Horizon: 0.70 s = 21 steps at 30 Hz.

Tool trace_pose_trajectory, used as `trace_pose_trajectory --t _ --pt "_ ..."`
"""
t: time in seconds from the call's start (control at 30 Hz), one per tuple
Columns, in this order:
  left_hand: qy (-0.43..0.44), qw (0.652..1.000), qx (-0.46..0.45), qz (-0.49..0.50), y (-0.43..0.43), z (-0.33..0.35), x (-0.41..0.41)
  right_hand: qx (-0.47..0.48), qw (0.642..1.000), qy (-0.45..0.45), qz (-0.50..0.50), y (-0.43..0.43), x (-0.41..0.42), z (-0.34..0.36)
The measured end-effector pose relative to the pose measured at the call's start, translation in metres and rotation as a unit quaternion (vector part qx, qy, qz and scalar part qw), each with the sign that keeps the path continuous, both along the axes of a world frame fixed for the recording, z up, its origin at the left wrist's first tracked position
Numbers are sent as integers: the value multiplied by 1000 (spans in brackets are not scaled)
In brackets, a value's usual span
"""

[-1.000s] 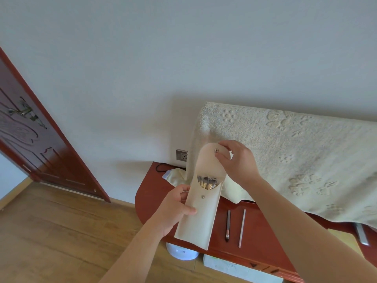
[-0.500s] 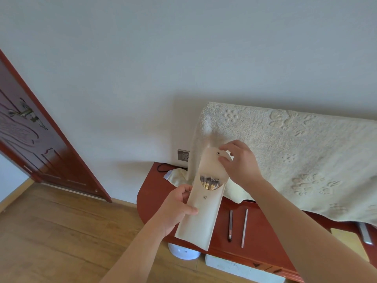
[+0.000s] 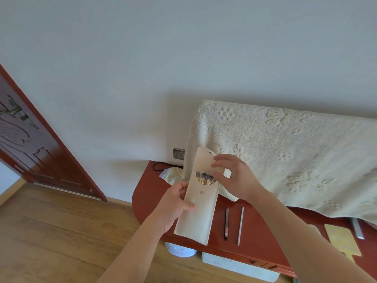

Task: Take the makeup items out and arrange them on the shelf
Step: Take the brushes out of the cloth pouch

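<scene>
Hands on cream brush pouch (image 3: 195, 217): left hand (image 3: 173, 203) gripping its side, right hand (image 3: 234, 178) pinching its open flap.

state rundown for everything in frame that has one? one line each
brush pouch: flap open, held upright above the shelf
makeup brushes: inside the pouch, tips showing at the opening
left hand: grip closed on the pouch's left edge
right hand: fingers on the raised flap
two pencils: lying flat on the shelf, side by side, apart
door: cannot tell if open or shut
wall socket: unplugged
</scene>
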<state>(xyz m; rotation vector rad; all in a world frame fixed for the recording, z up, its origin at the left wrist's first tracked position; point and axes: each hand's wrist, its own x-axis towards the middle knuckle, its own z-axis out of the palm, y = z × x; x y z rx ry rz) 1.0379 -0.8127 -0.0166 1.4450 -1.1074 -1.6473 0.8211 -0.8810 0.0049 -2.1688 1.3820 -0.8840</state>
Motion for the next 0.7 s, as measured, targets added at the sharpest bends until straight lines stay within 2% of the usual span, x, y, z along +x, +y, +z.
trace_pose_trajectory --t 0.47,0.7 --pt "17 1000 8 3 -9 -2 -7 59 998 -15 -35 3 4 4" --pt "5 1000 5 -16 -4 -3 -7 20 997 -40 -61 -4 1 6"
